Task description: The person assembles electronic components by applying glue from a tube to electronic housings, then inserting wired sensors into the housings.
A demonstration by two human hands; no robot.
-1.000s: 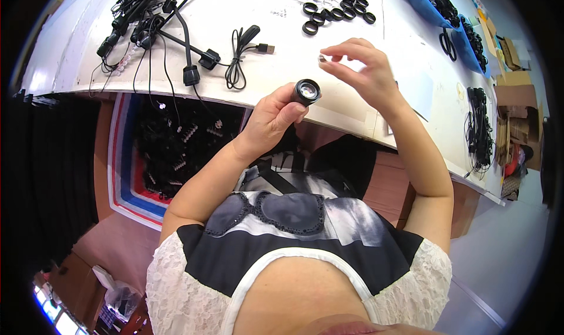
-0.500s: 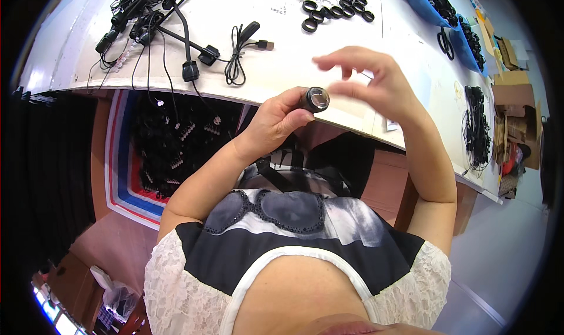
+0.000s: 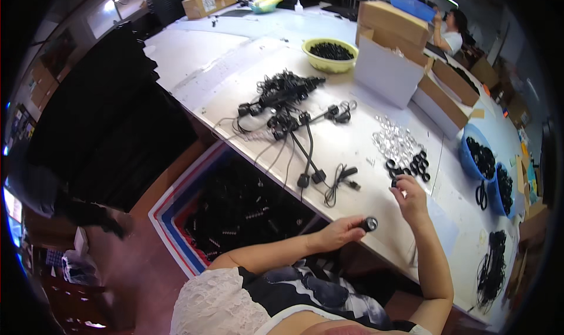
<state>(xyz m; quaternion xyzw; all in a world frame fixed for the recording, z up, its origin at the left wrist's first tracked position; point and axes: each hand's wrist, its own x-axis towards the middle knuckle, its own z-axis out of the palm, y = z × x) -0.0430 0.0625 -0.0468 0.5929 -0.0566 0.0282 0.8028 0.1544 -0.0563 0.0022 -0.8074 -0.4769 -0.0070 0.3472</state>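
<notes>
One smooth, round black tube (image 3: 369, 224) sits just over the front edge of the white counter (image 3: 346, 150), the left hand (image 3: 339, 234) curled closed around it. The right hand (image 3: 413, 203) pinches one small black piece (image 3: 395, 183) between thumb and fingertips. Roughly a dozen black rings (image 3: 421, 166), too crowded to count exactly, lie beside a heap of clear, shiny bits (image 3: 392, 136). The tube's glassy end faces upward, its long axis tilted toward the right.
</notes>
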